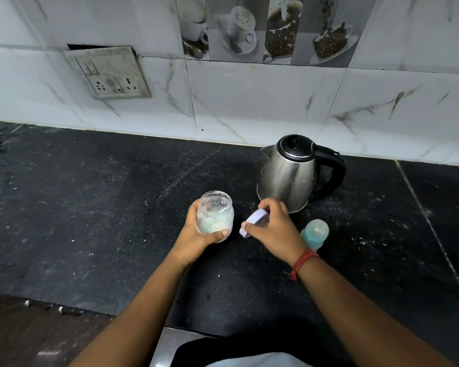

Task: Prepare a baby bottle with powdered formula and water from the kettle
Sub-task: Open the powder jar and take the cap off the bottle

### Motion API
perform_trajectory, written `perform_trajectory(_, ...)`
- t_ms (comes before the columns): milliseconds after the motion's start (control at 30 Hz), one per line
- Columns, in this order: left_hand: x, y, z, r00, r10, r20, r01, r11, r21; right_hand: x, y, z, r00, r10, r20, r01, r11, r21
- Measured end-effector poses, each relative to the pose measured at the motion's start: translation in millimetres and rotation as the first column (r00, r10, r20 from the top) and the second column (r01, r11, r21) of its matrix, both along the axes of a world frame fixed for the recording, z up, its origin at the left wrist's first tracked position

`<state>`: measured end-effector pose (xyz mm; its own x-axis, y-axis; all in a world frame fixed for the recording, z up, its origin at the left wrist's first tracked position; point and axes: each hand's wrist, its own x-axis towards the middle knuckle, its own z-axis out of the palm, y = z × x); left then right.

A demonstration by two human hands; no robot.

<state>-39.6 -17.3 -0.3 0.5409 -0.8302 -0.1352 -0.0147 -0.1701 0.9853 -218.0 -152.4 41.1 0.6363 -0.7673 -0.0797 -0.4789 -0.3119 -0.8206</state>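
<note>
An open glass jar (215, 211) with white powder in its lower part stands on the black counter (90, 221). My left hand (198, 231) grips it from the left side. My right hand (274, 229) holds the jar's pale purple lid (253, 221) tilted just to the right of the jar. A steel kettle (289, 176) with a black lid and handle stands behind my right hand. The baby bottle (316, 233), bluish with a clear cap, stands to the right of my right wrist, partly hidden by it.
A marble-tiled wall rises behind the counter with a switch and socket plate (109, 72) at the upper left. The counter's front edge (104, 313) runs along the lower left, above a brown floor. Specks of powder dot the counter.
</note>
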Motion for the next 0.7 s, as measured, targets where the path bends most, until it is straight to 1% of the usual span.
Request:
perform_trajectory(100,10.3,1.1,-8.2,0.999,0.028,0.042,-0.029,0.999,0.028,4.6,8.5,-18.8,0.993,-0.010,-0.118,-0.003,0.994,-0.112)
perform_trajectory(300,16.7,3.6,-19.0,0.996,0.035,0.087,-0.040,0.997,0.061,14.5,16.3,-51.3,0.977,0.029,-0.210,-0.075,0.974,-0.216)
perform_trajectory(500,19.9,10.5,-28.9,0.990,0.025,0.137,-0.035,0.997,0.074,22.1,15.3,-68.1,0.969,-0.007,-0.247,-0.049,0.974,-0.220)
perform_trajectory(600,23.7,12.3,-31.9,0.988,-0.012,0.153,0.001,0.997,0.073,21.3,14.0,-73.9,0.961,-0.005,-0.276,-0.054,0.977,-0.207)
perform_trajectory(700,25.5,15.7,-36.5,0.986,-0.057,0.159,0.041,0.994,0.102,20.1,13.8,-75.8,0.965,0.000,-0.264,-0.060,0.974,-0.217)
